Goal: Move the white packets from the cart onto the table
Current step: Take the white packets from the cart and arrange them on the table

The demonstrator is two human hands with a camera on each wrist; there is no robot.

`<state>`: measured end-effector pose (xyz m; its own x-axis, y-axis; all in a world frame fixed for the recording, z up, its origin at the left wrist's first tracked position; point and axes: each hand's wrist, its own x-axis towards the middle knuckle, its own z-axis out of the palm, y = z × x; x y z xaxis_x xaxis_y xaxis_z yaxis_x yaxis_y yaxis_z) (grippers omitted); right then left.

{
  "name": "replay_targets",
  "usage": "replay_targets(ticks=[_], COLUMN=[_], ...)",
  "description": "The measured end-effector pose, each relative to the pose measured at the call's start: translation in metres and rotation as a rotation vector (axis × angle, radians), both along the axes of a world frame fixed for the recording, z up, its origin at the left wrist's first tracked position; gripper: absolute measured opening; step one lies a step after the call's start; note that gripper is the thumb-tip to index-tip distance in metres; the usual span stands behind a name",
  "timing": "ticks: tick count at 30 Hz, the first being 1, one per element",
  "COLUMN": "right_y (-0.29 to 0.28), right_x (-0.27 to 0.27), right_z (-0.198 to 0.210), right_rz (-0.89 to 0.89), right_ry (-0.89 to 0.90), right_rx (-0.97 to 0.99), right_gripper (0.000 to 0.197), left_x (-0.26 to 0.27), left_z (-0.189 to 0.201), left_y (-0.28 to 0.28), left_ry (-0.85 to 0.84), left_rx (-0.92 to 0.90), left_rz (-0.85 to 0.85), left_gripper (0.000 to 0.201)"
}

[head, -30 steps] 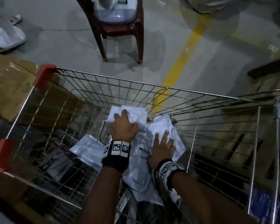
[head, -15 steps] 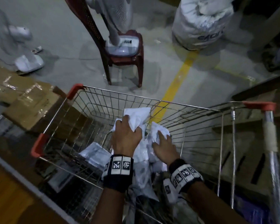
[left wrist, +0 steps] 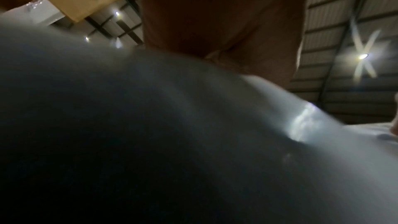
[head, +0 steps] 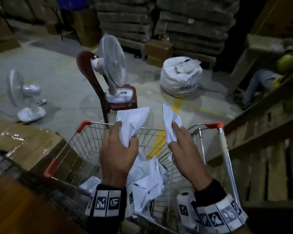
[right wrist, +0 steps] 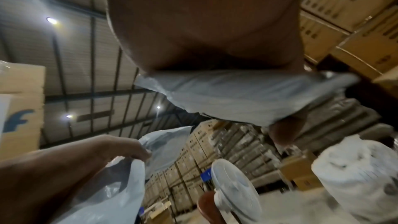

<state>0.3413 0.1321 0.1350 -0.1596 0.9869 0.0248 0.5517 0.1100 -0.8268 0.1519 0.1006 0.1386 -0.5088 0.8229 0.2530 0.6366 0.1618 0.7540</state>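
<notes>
Two white packets are up above the wire cart (head: 71, 146): the left packet (head: 134, 122) bunched in the left hand (head: 118, 152), the right packet (head: 170, 125) pinched by the right hand (head: 186, 154). More packets (head: 147, 179) lie in the cart's near end; no counter delivery shows yet.

Warehouse: tall stacked cartons (head: 189, 22), corrugated metal roof (right wrist: 71, 43) with ceiling lights, painted concrete floor (head: 61, 78), wire cart (head: 85, 146).

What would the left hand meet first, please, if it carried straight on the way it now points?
Probably the maroon chair with the white fan on it, past the cart's far rim. The left hand, gripping a white packet, seems above that rim, though depth is unclear.
</notes>
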Motion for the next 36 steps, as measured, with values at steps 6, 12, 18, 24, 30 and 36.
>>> replay_targets(ticks=[6, 12, 18, 24, 30, 36], right_y=[-0.030, -0.075, -0.130, -0.186, -0.256, -0.320], right_x=[0.019, 0.063, 0.109, 0.112, 0.068, 0.019], right_z=[0.051, 0.082, 0.072, 0.043, 0.034, 0.039], right_rz=[0.033, 0.140, 0.309, 0.506, 0.831, 0.973], right_ry=[-0.021, 0.024, 0.087, 0.087, 0.138, 0.141], right_rx=[0.162, 0.235, 0.202, 0.067, -0.014, 0.004], right_gripper=[0.067, 0.062, 0.062, 0.070, 0.069, 0.073], left_x=[0.029, 0.066, 0.109, 0.130, 0.127, 0.124], left_z=[0.037, 0.052, 0.053, 0.039, 0.036, 0.037], left_y=[-0.040, -0.094, -0.178, -0.293, -0.404, -0.493], left_ry=[0.095, 0.124, 0.095, 0.142, 0.231, 0.213], left_rx=[0.107, 0.189, 0.232, 0.179, 0.131, 0.146], left_rz=[-0.001, 0.052, 0.174, 0.392, 0.665, 0.882], left_gripper=[0.061, 0.061, 0.063, 0.062, 0.072, 0.071])
